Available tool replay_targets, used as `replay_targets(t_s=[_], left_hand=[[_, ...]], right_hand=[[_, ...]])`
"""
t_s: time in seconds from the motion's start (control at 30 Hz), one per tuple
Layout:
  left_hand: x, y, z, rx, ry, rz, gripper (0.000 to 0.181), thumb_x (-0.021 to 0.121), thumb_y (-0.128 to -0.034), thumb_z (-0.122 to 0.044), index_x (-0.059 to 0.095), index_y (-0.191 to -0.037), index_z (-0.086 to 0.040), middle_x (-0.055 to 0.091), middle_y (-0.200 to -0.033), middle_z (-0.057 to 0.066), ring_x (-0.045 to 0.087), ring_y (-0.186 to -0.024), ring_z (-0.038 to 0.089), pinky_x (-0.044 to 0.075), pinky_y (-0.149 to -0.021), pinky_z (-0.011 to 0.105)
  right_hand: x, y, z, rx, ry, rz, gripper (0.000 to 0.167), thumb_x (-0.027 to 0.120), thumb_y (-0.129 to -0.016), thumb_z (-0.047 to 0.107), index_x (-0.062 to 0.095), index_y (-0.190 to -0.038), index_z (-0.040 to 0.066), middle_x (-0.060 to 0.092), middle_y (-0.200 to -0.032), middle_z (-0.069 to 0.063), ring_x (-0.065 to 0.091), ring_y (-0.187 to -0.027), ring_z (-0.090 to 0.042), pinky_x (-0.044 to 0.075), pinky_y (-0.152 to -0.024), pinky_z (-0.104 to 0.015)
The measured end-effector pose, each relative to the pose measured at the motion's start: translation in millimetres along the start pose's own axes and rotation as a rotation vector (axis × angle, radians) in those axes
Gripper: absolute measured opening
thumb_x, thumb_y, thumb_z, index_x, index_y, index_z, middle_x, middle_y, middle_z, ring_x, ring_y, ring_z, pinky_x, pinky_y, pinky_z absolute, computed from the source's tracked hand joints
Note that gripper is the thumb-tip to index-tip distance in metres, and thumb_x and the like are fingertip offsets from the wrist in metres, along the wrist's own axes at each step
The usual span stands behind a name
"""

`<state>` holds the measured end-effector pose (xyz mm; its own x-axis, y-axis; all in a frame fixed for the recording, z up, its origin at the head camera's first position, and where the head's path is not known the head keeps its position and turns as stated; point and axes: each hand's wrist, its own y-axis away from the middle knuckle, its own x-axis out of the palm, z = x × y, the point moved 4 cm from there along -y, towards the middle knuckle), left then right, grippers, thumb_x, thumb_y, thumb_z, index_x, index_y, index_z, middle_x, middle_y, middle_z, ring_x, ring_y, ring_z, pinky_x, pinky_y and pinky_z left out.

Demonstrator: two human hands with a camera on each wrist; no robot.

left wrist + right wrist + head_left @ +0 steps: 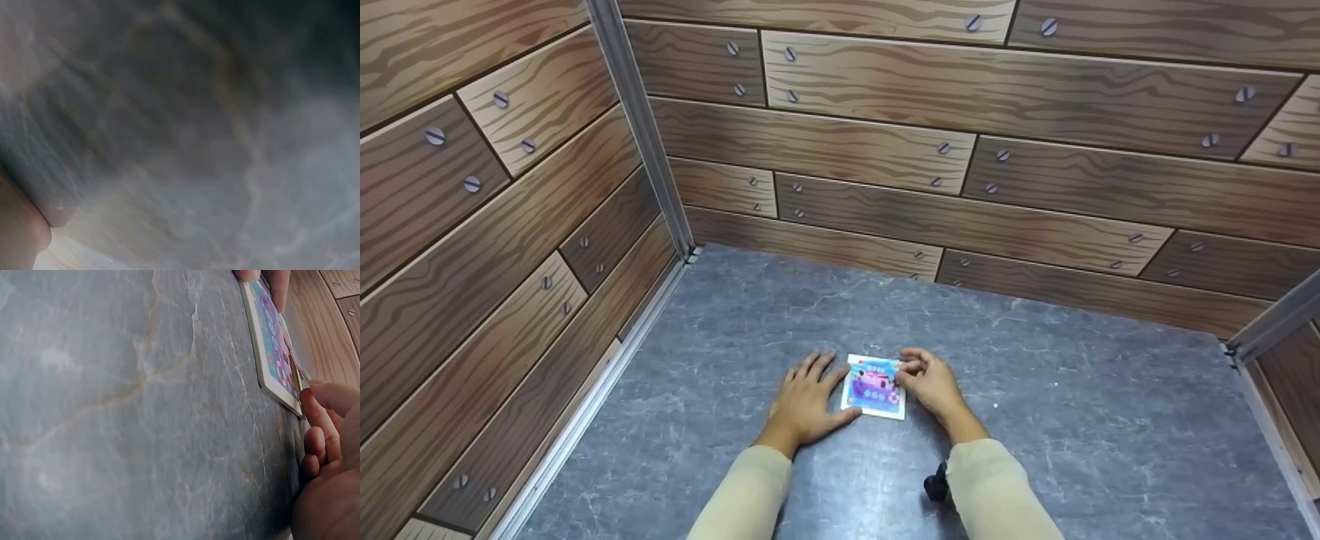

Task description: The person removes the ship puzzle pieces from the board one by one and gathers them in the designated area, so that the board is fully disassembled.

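A small square picture board point(874, 405) with a white border and a blue, pink and purple picture lies flat on the grey surface. Around its left side my left hand point(802, 405) is spread, thumb at the lower edge and forefinger by the upper left corner. At the right edge, my right hand point(934, 386) pinches a thin flat piece between thumb and forefinger. The right wrist view shows this piece point(298, 365) tilted up over the board point(270, 382), beside the right hand point(332, 444). Only blurred skin point(22, 225) shows in the left wrist view.
The grey marbled surface point(1080, 420) is bounded by a back wall point(870, 135) and side walls with a wood-plank print, joined by metal corner posts point(641, 112). A black object point(936, 484) is beside the right sleeve. A tiny white speck point(995, 405) lies right of the right hand.
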<state>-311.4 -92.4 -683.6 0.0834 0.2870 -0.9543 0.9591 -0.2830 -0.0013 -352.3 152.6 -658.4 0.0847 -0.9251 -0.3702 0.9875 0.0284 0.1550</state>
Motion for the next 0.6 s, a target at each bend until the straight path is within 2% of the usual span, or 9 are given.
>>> replay_targets(t_s=[0.1, 0.23, 0.4, 0.6], left_hand=[[0.8, -0.5, -0.3, 0.005, -0.008, -0.005, 0.093, 0.041, -0.0904, -0.096, 0.043, -0.166, -0.040, 0.033, -0.179, -0.001, 0.030, -0.167, 0.031, 0.033, -0.130, 0.064], [1.6, -0.6, -0.1, 0.010, -0.009, -0.014, 0.092, 0.042, -0.0908, -0.095, 0.044, -0.165, -0.040, 0.034, -0.178, -0.001, 0.030, -0.166, 0.031, 0.033, -0.129, 0.064], [1.8, 0.6, 0.4, 0.005, 0.025, 0.000, 0.092, 0.043, -0.0910, -0.094, 0.042, -0.166, -0.041, 0.031, -0.179, -0.003, 0.027, -0.168, 0.031, 0.032, -0.130, 0.065], [0.9, 1.1, 0.3, 0.006, 0.031, 0.005, 0.092, 0.043, -0.0913, -0.094, 0.042, -0.166, -0.041, 0.031, -0.180, -0.003, 0.027, -0.168, 0.030, 0.032, -0.130, 0.064]], right_hand=[[0.6, 1.0, 1.1, -0.007, -0.001, 0.028, 0.043, 0.076, -0.096, 0.002, 0.070, -0.138, 0.002, 0.078, -0.107, -0.012, 0.061, -0.085, -0.010, 0.047, -0.070, -0.020], [0.9, 0.9, 1.6, -0.030, -0.003, 0.035, 0.042, 0.080, -0.091, -0.001, 0.072, -0.133, -0.001, 0.077, -0.102, -0.013, 0.057, -0.078, -0.010, 0.046, -0.066, -0.020], [2.0, -1.1, 0.3, -0.046, 0.023, 0.016, 0.040, 0.084, -0.085, -0.004, 0.075, -0.124, -0.003, 0.074, -0.090, -0.004, 0.053, -0.072, -0.008, 0.042, -0.064, -0.018], [2.7, -0.3, 0.5, -0.031, 0.020, 0.003, 0.038, 0.085, -0.085, -0.003, 0.076, -0.122, -0.001, 0.069, -0.084, 0.003, 0.051, -0.070, -0.008, 0.040, -0.061, -0.018]])
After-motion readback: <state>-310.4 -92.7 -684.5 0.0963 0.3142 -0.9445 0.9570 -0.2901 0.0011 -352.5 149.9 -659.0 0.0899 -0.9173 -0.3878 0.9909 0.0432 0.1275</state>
